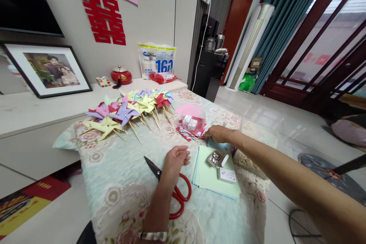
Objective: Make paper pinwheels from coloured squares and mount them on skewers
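My left hand (175,157) is over the tablecloth with its fingers loosely curled and nothing visible in them. Its forearm crosses red-handled scissors (187,187), whose blades point to the upper left. Stretched across to the far side, my right hand (219,134) has its fingers bent down and closed beside a blue paper sheet (219,145); its fingertips are hidden. Close by is a clear plastic tub (194,117) on red and patterned paper pieces (185,134). On a stack of pale green paper (207,179) rest an open box of metal pins (215,158) and a small white box (227,175).
Paper pinwheels (126,114) on wooden sticks lie in a pile at the table's back left. Behind them, a white cabinet (17,116) bears a framed photo (51,70), a red pot (122,76) and a plastic bag (157,61). A clear bag (251,164) sits at the right edge.
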`<state>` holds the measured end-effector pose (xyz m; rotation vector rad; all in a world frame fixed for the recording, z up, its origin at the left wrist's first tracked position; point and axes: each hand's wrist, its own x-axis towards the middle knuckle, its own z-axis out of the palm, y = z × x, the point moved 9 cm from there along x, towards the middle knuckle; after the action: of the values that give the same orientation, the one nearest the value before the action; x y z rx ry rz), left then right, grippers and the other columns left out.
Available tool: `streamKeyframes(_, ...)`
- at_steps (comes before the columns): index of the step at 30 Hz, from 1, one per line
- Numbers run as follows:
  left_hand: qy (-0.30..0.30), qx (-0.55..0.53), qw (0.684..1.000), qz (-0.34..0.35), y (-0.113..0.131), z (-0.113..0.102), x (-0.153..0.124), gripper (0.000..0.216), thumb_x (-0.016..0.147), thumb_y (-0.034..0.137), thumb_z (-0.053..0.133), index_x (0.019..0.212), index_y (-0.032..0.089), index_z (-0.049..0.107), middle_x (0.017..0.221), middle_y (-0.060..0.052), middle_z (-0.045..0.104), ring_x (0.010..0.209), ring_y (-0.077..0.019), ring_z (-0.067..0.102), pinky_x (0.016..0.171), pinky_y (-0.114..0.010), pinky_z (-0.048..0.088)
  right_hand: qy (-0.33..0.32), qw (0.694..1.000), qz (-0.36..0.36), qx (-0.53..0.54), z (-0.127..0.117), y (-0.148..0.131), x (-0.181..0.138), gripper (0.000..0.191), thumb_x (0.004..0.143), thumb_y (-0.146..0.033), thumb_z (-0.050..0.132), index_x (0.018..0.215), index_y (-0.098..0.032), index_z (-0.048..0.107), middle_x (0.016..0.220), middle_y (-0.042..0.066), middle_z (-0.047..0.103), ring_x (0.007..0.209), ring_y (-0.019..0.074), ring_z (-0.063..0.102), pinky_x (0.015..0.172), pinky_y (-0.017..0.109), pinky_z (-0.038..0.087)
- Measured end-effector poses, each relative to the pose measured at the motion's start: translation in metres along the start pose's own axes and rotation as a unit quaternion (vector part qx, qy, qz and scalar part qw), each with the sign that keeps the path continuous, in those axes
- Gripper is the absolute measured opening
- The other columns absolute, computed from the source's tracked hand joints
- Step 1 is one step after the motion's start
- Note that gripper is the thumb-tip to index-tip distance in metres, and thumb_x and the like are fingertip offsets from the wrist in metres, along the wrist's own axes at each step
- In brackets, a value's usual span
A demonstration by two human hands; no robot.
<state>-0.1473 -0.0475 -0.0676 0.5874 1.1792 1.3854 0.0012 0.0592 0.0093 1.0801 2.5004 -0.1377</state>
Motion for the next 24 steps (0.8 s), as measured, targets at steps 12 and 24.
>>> streamKeyframes(12,0.002,-0.001,1.000,-0.003,0.002,0.001,-0.002,0.024,0.064,0.015,0.073,0.087,0.010,0.067,0.071,-0.005,0.069,0.057,-0.0129,0.062,0.054,-0.026,0.049,0.008,0.999,0.031,0.003,-0.002,0.009,0.001,0.025,0.083,-0.009,0.061,0.101,-0.018,0.076,0.103,0.006,0.077,0.090,0.0199,0.069,0.076,0.026,0.047)
streamKeyframes(24,0.005,0.001,1.000,-0.003,0.001,0.001,-0.002,0.025,0.064,0.015,0.073,0.087,0.010,0.067,0.071,-0.005,0.069,0.057,-0.0128,0.063,0.054,-0.025,0.050,0.021,0.980,0.198,0.022,-0.026,0.027,-0.020,0.024,0.097,-0.036,0.059,0.096,-0.014,0.068,0.096,0.005,0.071,0.086,0.0174,0.069,0.083,0.037,0.056)
